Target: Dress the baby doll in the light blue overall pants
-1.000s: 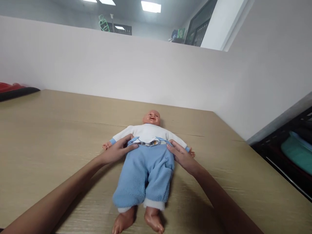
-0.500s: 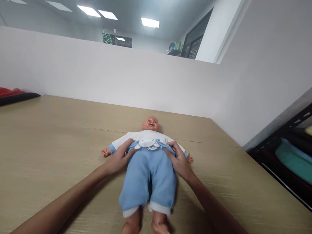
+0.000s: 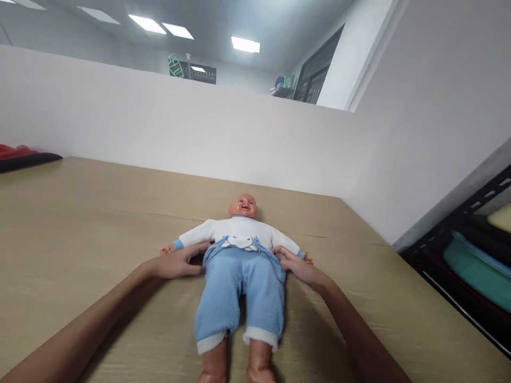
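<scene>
Where doll lies: wood table, white partition.

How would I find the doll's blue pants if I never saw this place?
Look at the big wooden table by the white wall. A baby doll lies on its back there, with the left hand and right hand at its hips. The pants are the only fluffy blue thing, with white cuffs.

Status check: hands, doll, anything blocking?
Left hand and right hand flat at the doll's hips, touching the blue pants; no closed grip visible. Doll on its back on the table. Nothing blocking.
</scene>
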The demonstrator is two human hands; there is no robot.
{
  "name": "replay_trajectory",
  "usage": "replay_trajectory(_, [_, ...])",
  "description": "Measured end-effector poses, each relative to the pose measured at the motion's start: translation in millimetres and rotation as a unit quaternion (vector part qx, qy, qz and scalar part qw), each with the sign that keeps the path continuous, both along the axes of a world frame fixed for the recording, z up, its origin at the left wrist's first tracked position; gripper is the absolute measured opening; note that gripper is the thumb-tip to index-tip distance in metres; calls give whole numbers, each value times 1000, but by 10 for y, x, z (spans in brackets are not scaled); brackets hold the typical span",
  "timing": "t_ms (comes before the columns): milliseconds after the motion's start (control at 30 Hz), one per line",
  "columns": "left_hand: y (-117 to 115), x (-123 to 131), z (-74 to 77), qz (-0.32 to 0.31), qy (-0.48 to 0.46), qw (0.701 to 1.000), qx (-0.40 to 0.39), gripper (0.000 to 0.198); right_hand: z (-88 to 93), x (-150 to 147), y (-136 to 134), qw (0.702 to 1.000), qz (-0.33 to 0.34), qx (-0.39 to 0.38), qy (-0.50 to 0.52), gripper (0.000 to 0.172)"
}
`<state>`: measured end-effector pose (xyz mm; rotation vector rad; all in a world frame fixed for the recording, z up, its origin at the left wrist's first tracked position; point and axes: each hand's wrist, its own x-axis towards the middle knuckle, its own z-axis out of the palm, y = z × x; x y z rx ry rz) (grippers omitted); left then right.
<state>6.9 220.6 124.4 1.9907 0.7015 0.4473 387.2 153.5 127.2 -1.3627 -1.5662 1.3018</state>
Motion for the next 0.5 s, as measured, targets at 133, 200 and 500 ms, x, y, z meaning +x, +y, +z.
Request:
replay_trajectory(133, [1,-51,-34,-10,15,999,41,78,50,132,-139,995,100,-29,-11,49])
replay_trajectory(200, [-15,-24,-30,-16,-4,999,32,68,10,97,-143,996,87,-10,-22,45])
replay_trajectory(500, [-151,307,-126,180,-235,930,-218,44,-353,-459,-30,945,-168,18,279,44])
